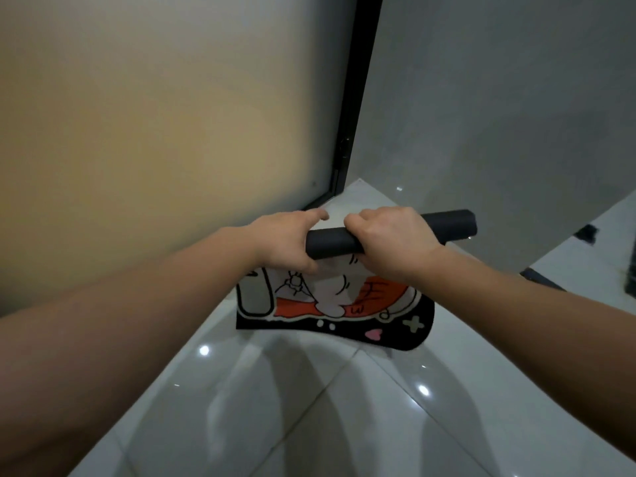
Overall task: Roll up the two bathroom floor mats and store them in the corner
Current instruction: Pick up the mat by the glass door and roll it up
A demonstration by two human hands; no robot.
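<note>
— What does the mat [335, 304] look like?
— It is partly rolled up; the rolled part is a dark tube with a plain black back, lying sideways; its right end sticks out past the right hand [392, 241]; the loose part hangs down from the tube; it has a cartoon picture in white, grey and orange-red with black lines; the bottom edge is black with a small pink heart, a pale plus sign and white dots; one bottom corner is round.
— Where is it?
— It is held up in the air, above the shiny white tiled floor [309, 407], near the far corner of the floor where the frosted glass door [155, 115] with its black frame [358, 98] meets the grey wall [499, 115].
— Who holds it?
— Both hands; the left hand [287, 241] grips the left end of the tube, fingers curled over the top; the right hand is wrapped tight around the middle.
</note>
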